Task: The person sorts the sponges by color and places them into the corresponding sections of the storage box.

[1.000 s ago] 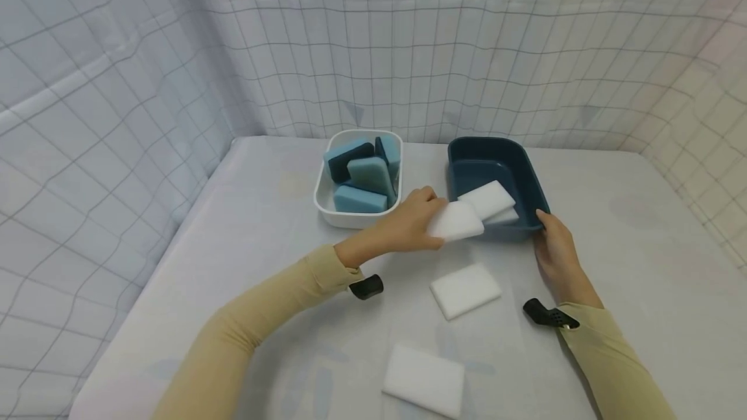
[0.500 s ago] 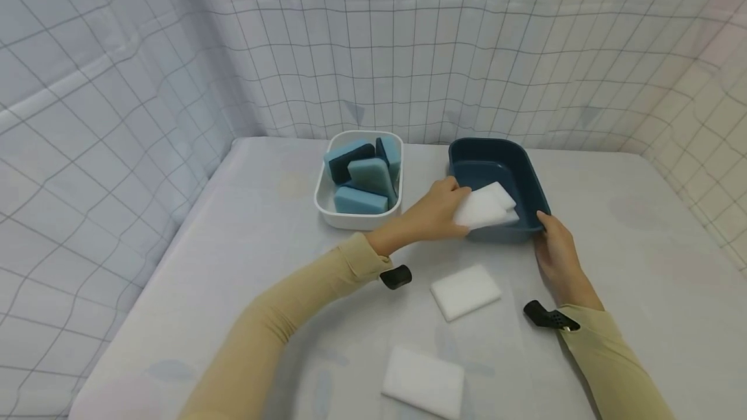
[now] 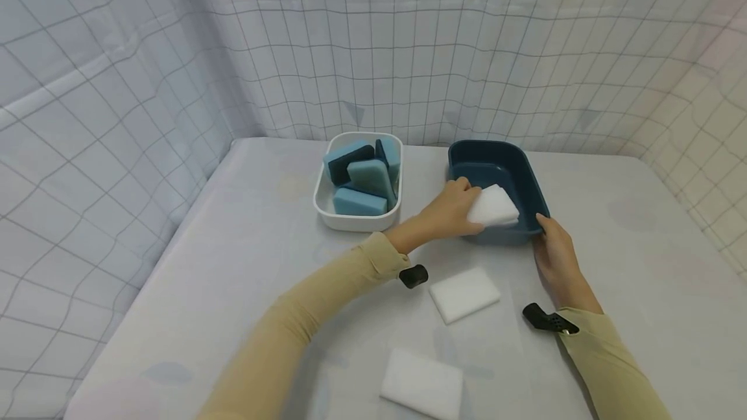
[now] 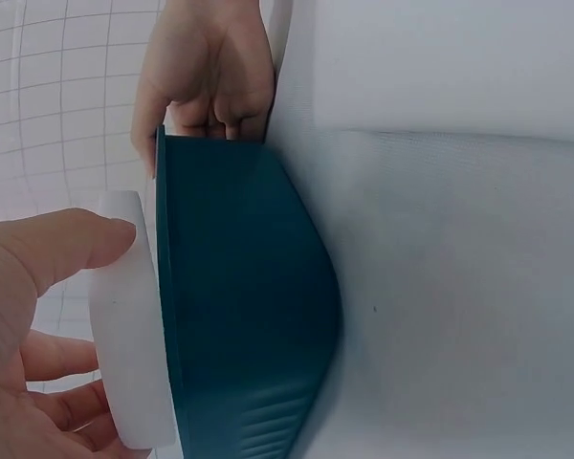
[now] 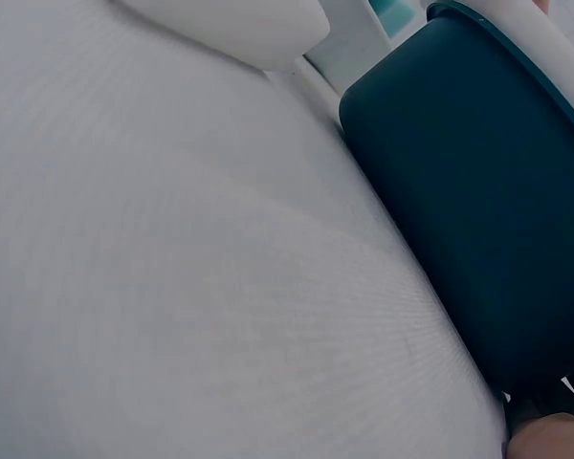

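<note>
My left hand point(image 3: 448, 211) pinches a white sponge block point(image 3: 495, 207) between thumb and fingers, over the near left part of a dark teal bin point(image 3: 487, 174). In the left wrist view the held white block point(image 4: 129, 335) stands just above the bin's rim. At least one more white block lies under it in the bin, mostly hidden. My right hand point(image 3: 557, 251) grips the bin's near right corner, thumb on the rim; in the left wrist view that hand's fingers point(image 4: 231, 103) curl beneath it. Two flat white blocks lie on the table, one nearer the bin point(image 3: 465, 295) and one closer to me point(image 3: 421, 384).
Left of the bin stands a white tub point(image 3: 357, 222) holding several blue sponges point(image 3: 370, 175), some with dark faces. A white cloth covers the table point(image 3: 262, 212). Gridded curtains point(image 3: 408, 50) hang behind and along both sides.
My left hand has carried the white block rightward from the bin's near left side to above its interior, over the other white pieces. My right hand keeps its hold on the bin.
</note>
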`<state>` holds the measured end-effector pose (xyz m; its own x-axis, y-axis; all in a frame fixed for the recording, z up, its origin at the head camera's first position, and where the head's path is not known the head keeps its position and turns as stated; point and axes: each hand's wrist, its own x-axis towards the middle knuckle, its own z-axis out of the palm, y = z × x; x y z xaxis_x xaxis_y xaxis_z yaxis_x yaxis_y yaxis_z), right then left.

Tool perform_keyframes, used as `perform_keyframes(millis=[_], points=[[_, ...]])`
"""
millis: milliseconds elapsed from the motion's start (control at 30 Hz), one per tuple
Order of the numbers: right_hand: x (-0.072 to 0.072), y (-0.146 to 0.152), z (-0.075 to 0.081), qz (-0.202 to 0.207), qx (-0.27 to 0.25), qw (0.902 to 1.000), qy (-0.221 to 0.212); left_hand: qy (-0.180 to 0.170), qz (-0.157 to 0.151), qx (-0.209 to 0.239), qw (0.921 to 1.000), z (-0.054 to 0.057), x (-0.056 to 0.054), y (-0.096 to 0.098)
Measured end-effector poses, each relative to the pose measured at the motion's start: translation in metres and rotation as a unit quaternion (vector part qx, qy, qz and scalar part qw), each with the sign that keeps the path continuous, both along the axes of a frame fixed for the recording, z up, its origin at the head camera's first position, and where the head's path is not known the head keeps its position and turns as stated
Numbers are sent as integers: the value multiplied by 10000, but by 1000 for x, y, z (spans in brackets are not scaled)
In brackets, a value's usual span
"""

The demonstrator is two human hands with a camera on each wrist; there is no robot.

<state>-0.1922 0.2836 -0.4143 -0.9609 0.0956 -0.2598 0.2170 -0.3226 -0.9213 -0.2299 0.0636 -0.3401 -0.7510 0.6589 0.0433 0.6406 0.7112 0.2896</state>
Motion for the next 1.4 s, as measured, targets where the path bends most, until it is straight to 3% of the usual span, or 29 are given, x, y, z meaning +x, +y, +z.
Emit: perform_keyframes(millis=[333, 700, 967, 1400], points=[[1, 1, -1, -24, -31, 10000, 5, -113, 148, 132, 9997, -5, -6, 19], [1, -4, -1, -103, -83, 9999, -71, -228, 343, -73, 9991, -12, -14, 29], [2, -1, 0, -26, -51, 10000, -33, -49, 609, -59, 9981, -19, -20, 35], [3, 0, 0, 3, 66, 10000, 45, 76, 462, 164, 9988, -16, -17, 34]])
